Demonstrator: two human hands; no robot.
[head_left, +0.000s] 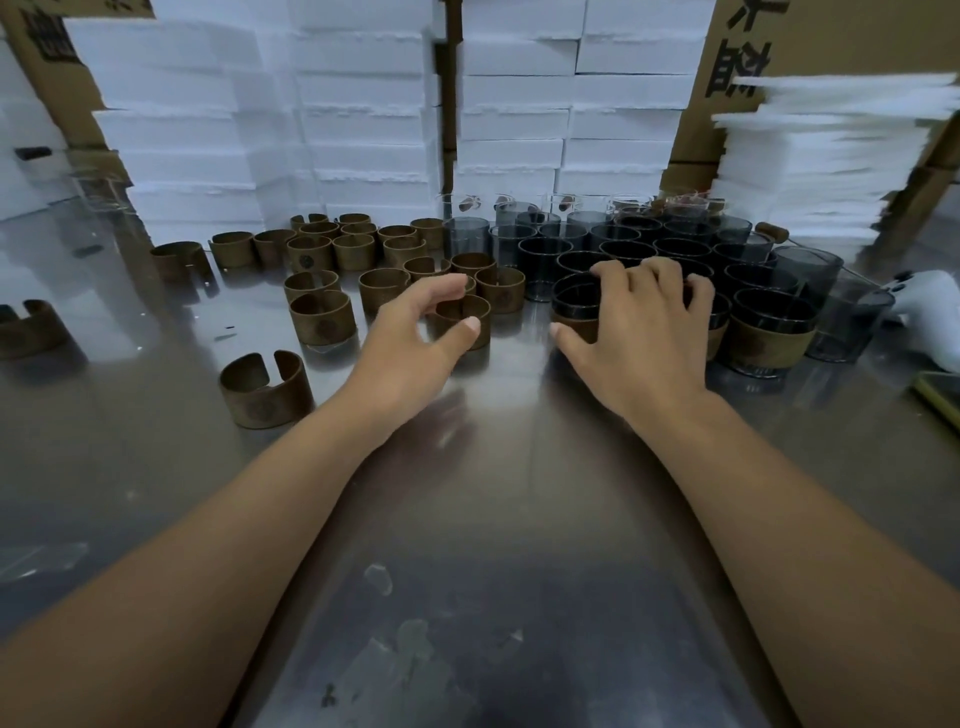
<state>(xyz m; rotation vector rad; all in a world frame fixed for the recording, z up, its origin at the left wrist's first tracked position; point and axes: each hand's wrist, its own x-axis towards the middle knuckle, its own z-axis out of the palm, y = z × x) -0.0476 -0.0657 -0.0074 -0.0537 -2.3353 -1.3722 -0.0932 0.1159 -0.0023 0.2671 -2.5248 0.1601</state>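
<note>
Several brown split-ring sleeves (322, 317) stand on the steel table (493, 519) at the middle left. To their right is a block of several dark glass cups (670, 249). The front-row cups (774, 338) wear brown sleeves. My left hand (415, 343) reaches over one sleeve (462, 314), with the thumb in front of it and the fingers behind, spread apart. My right hand (639, 332) lies curled from above over a sleeved cup (576, 312) in the front row, with the thumb against its brown band. The palm hides much of that cup.
Stacks of white boxes (363, 104) and cardboard cartons (727, 62) wall off the back. A pile of white foam sheets (821, 156) stands at the right. A white object (924, 306) lies at the right edge. One loose sleeve (265, 389) sits nearer, left of my left arm.
</note>
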